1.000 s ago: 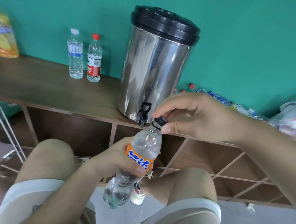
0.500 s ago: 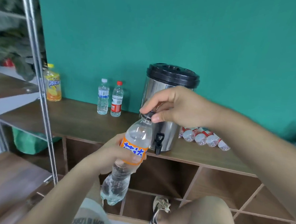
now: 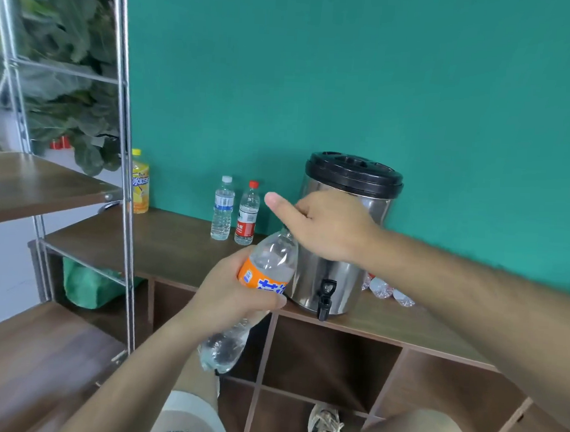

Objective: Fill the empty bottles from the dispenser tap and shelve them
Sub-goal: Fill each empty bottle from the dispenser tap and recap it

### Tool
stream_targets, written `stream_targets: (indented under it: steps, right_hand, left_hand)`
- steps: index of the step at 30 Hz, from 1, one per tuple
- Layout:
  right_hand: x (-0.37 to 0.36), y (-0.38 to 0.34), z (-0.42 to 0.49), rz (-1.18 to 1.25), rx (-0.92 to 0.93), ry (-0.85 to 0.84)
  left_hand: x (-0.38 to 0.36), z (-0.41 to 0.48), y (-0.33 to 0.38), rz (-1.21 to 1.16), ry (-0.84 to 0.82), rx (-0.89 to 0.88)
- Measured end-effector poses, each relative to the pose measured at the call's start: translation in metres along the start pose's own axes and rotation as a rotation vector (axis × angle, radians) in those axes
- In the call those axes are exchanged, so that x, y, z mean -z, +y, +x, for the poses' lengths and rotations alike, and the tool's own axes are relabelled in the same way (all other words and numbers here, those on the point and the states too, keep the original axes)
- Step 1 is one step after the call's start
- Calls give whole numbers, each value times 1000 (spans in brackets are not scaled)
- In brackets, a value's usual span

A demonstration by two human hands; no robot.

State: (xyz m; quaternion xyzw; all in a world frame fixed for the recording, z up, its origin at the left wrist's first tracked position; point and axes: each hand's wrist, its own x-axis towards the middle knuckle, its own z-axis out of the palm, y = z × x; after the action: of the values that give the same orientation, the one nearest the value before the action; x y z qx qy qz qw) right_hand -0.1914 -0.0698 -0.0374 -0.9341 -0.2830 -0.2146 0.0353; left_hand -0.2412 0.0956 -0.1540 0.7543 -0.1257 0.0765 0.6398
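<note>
The dispenser [image 3: 310, 283] stands on the cabinet top [image 3: 163, 242] against the wall, with its tap [image 3: 325, 299] at the front edge, above the open cubbies [image 3: 329, 360]. To its left two water bottles [image 3: 222, 212] stand side by side. Farther left, by the rack post [image 3: 124, 174], stands a larger drink bottle [image 3: 139, 183]. To the dispenser's right, more bottles [image 3: 385, 288] lie on their sides. In front of the dispenser the left hand [image 3: 233, 289] holds a tilted bottle [image 3: 267, 267], and the right hand [image 3: 326, 224] grips its top. A plant [image 3: 70, 72] is behind the rack, and a bag [image 3: 88, 284] sits beneath the rack's shelf.

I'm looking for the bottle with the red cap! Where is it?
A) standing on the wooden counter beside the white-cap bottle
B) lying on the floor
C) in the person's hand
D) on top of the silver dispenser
A: the red-capped bottle stands upright on the wooden counter, beside the white-capped bottle, left of the dispenser.
</note>
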Motion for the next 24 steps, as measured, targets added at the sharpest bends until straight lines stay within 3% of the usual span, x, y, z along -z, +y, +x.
stream_targets:
  steps: [3,5,6,10,12,15,21,24]
  right_hand:
    - [2,7,6,40,435,179]
    - [-4,12,13,40,569,178]
    - [-8,8,16,22,533,151]
    - [6,-26,20,4,-26,-242]
    - [28,-23,23,138,-34,-391]
    - [37,-15,25,346,181,-540]
    - [0,-4,35,292,325,-339]
    - [-13,-1,28,288,460,-155]
  left_hand:
    - [12,-1,-7,-70,-65,21]
    - [18,-2,-9,-86,-100,22]
    - [18,-3,-10,-62,-73,17]
    - [16,-3,-16,28,132,18]
    - [21,-4,-18,-1,158,41]
    - [30,-6,-24,-40,102,39]
    - [35,-6,-30,-56,30,22]
    - [39,-8,-33,-138,-69,48]
